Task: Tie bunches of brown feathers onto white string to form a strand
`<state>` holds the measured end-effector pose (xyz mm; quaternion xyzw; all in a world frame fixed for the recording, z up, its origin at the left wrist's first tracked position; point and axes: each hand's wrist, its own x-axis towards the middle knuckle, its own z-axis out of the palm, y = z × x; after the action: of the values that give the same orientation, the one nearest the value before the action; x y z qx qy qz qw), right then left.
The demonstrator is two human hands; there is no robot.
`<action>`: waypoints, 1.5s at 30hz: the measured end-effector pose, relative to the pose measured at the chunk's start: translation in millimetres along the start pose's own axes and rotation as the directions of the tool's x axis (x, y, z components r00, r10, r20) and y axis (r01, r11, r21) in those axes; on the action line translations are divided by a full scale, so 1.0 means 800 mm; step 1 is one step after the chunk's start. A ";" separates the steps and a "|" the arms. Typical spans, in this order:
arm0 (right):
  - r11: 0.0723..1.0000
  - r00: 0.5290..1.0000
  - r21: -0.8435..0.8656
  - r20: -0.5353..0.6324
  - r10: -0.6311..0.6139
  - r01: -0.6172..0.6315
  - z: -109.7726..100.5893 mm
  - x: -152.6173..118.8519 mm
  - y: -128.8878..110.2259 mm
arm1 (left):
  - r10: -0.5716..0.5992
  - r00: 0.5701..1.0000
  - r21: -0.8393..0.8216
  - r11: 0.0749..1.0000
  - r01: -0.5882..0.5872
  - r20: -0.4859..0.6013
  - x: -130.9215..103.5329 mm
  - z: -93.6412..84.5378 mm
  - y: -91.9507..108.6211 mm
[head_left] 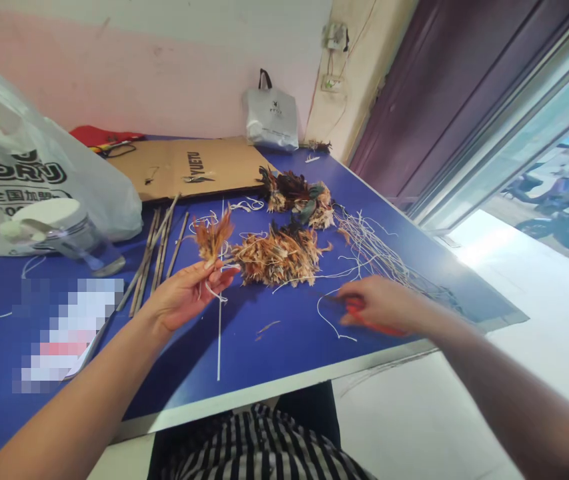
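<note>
Between the thumb and fingers of my left hand [189, 293] stands a small bunch of brown feathers [213, 239], tips upward, with white string at its base. My right hand [381, 303], slightly blurred, is closed around red-handled scissors [364, 315] low over the table at the right; their blades are smeared and hard to make out. A loose white string [331, 323] curves on the table just left of that hand. Between both hands, a little farther back, lies a heap of tied feather bunches [281, 257], with darker feather bunches [297, 193] behind it.
Long white strings [371, 247] spread across the right of the blue table [274, 353]. Thin sticks [157, 250] lie left of centre, near a lidded clear jar [77, 233] and a white plastic bag [49, 160]. Flattened cardboard [164, 167] and a silver bag [271, 117] are at the back.
</note>
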<state>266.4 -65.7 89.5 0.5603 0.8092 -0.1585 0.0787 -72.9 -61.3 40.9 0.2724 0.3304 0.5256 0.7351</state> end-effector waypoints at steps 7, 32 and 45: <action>0.903 0.902 -0.088 -0.063 -0.427 0.421 0.079 0.057 -0.146 | 0.019 0.999 -0.022 1.000 -0.018 0.027 0.008 0.012 -0.006; 0.756 0.959 0.590 -0.201 -0.201 0.282 0.093 0.109 -0.161 | 0.173 0.957 0.129 0.981 -0.146 -0.232 0.002 -0.048 -0.011; 0.924 0.916 0.138 -0.245 -0.318 0.357 0.075 0.117 -0.172 | 0.224 0.909 0.120 0.974 -0.193 -0.351 0.006 -0.091 -0.008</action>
<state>101.9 -48.3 28.3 0.4304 0.8800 -0.1796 -0.0901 -124.2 -55.0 -11.2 0.2346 0.4506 0.6281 0.5894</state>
